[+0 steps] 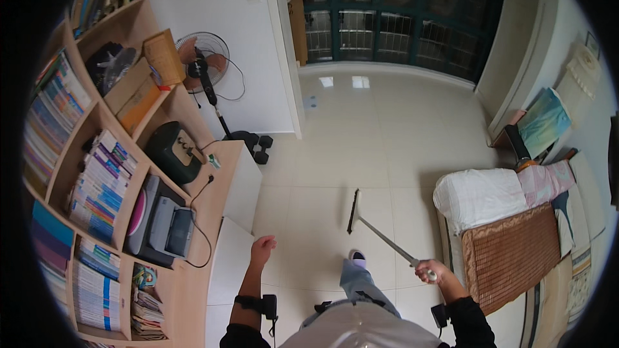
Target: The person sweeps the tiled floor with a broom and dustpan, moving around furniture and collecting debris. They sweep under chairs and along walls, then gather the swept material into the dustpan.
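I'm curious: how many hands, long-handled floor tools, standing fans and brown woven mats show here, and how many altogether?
Hands: 2, left hand and right hand
Long-handled floor tool: 1, in the right hand
Standing fan: 1
Brown woven mat: 1
Total: 5

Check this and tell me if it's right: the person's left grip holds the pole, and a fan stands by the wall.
Not quite: the right grip holds the pole, as the head view shows. A fan does stand by the wall.
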The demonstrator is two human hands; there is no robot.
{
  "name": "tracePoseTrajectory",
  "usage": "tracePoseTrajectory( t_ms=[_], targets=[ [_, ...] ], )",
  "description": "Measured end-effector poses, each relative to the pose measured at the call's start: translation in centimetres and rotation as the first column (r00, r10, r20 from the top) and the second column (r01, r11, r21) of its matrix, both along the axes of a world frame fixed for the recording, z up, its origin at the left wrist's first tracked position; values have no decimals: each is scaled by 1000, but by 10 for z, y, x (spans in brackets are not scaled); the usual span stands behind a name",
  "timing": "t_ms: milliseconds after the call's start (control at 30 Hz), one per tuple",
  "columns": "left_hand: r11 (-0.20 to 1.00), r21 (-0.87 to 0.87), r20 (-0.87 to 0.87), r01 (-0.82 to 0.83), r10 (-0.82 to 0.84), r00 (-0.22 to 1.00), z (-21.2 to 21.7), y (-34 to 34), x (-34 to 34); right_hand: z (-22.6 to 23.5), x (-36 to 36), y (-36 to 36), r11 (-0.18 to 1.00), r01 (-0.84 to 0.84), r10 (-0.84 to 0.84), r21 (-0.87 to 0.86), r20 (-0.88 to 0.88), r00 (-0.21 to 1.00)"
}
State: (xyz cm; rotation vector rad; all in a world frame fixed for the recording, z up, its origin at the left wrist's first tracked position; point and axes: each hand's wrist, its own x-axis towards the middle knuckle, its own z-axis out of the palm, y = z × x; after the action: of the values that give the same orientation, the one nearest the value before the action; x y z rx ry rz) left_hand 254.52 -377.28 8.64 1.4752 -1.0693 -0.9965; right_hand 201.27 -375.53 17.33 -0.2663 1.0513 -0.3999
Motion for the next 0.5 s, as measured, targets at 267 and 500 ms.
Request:
tracePoseTrajectory(
  t_ms=[267, 500],
  targets=[
    [943, 256, -106, -215, 249, 963, -21, -124, -21, 3, 18, -305, 973, -232, 230, 8, -163, 960],
    [747, 487, -82, -451, 554, 829, -34, -226, 9, 4, 89, -552, 923, -383, 369, -36, -197, 908]
  ],
)
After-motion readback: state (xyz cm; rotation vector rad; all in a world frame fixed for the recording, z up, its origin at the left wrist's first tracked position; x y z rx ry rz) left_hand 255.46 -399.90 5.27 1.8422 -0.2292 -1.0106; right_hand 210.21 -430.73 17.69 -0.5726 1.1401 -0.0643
